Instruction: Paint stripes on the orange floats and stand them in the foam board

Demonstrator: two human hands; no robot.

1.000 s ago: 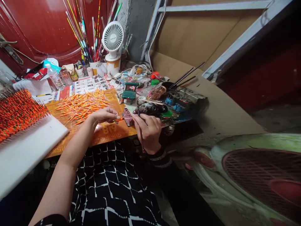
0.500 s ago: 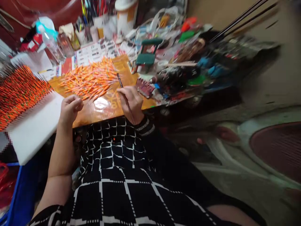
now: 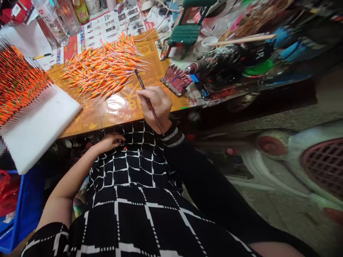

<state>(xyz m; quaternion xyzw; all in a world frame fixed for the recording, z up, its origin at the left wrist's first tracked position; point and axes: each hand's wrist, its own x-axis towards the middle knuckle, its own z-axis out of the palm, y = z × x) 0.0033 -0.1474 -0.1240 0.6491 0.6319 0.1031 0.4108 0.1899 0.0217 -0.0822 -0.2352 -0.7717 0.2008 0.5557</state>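
Dark brush [image 3: 140,81] pinched btwn fingers of R hand [image 3: 158,105], at front edge of worktop [image 3: 103,116]; L hand [image 3: 109,142] below that edge, over patterned cloth [image 3: 131,171], fingers curled, can't tell if pinching, small orange bit [image 3: 125,148] just beside. Orange pcs [image 3: 103,69] piled back from front edge, white foam block [image 3: 50,125] overhanging it at L, maroon notched block [image 3: 176,81] nr it

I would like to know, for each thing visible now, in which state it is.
Right hand: closed around the brush
Brush: held slanting
Left hand: over the lap, fingers half bent, nothing visible in it
Loose orange pieces: heaped on the table
Other orange pieces: standing in rows on white foam
White foam: loaded
Small green chair: upright
Notched block: stained
Yellow pen: lying flat
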